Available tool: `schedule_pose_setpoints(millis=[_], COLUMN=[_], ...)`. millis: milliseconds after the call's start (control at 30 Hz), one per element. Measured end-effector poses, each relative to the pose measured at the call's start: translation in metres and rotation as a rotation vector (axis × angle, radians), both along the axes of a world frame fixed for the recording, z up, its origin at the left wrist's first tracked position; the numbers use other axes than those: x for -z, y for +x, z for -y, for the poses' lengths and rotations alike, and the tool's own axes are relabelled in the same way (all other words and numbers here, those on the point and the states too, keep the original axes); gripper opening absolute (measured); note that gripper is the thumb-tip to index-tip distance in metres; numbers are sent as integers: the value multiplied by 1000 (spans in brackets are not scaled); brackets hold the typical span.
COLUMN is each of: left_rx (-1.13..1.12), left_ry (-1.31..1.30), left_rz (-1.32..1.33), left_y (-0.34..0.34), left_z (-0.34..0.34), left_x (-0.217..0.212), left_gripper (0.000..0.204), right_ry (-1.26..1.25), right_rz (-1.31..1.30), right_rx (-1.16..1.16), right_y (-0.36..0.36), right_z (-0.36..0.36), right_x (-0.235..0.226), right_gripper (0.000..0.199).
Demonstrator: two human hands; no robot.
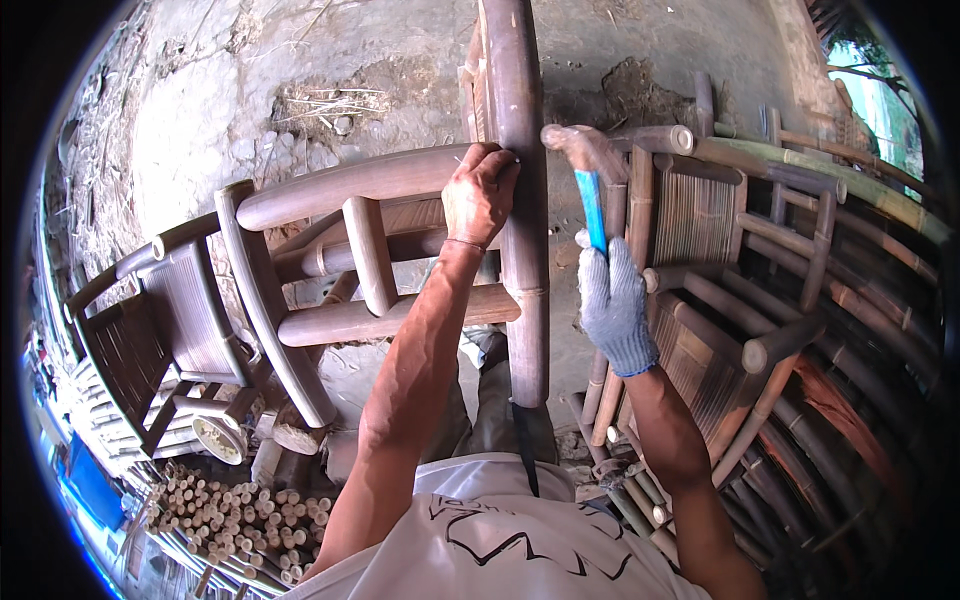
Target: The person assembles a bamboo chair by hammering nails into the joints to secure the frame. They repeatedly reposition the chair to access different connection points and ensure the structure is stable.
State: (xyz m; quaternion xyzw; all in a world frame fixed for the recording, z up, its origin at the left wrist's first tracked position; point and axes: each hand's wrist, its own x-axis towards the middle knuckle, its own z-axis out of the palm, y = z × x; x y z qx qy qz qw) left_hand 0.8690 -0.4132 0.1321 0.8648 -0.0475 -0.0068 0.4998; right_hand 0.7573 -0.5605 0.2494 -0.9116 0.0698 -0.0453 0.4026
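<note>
My bare left hand [482, 195] is closed, its fingertips pinched against the side of a thick dark bamboo pole [525, 230]. What they hold, if anything, is too small to make out. Beneath the hand, the curved upper rail [360, 180] of a bamboo chair frame meets this pole; a lower rail [410, 312] and a short upright [370, 255] belong to the same frame. In a grey knitted glove, my right hand [618, 305] grips a hammer by its blue handle [591, 207]. The hammer's head, smeared by motion, is raised just right of the pole.
A finished-looking bamboo chair [195, 310] stands at the left. More bamboo chairs [700, 220] crowd the right side, with long poles [880, 200] beyond them. Cut bamboo pieces [240, 520] are heaped at the lower left. Rough concrete floor [400, 50] lies ahead.
</note>
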Motion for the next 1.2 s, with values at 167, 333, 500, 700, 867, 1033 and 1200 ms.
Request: schedule_pose_setpoints(millis=[167, 333, 500, 700, 867, 1033, 1200], left_rx=[6, -59, -243, -93, -102, -118, -169], left_ry=[33, -41, 199, 361, 402, 377, 312], left_rz=[-32, 19, -166, -74, -37, -105, -117], left_y=[1, -8, -80, -114, -120, -115, -120], left_z=[-2, -11, -55, -77, -82, -79, -79], left_x=[-2, -15, -23, -2, 6, 3, -2], left_gripper=[15, 19, 12, 13, 14, 19, 21], right_ry=[-285, -241, -417, -601, -355, -499, -598], right_rz=[-360, -171, -418, 20, -339, -363, -348], right_rx=[-131, -77, -153, -273, -158, -173, -175], right_y=[9, 17, 19, -13, 9, 22, 32], right_z=[-4, -7, 15, 20, 12, 7, -6], right_x=[-14, -28, 10, 9, 17, 9, -19], right_gripper=[19, 22, 38, 31, 33, 32, 39])
